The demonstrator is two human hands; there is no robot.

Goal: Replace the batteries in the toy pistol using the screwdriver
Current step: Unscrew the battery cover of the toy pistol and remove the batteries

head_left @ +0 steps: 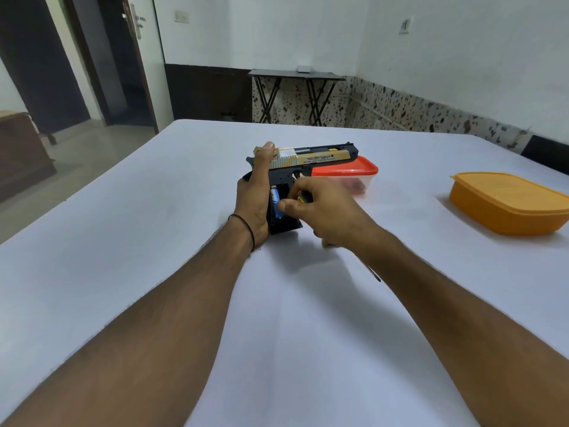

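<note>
The black and gold toy pistol [320, 157] lies on its side on the white table [147, 217], barrel pointing right. My left hand [254, 192] grips its rear, thumb up along the slide. The grip's battery compartment is open and a blue battery [275, 198] sits inside. My right hand [326, 211] is curled round the screwdriver [371, 271], whose dark shaft sticks out below my wrist. My right thumb tip touches the battery. The rest of the compartment is hidden by my fingers.
A clear container with a red lid [348, 169] stands right behind the pistol's barrel. An orange lidded container [508, 204] sits at the table's right side. A folding side table [295, 76] stands against the far wall.
</note>
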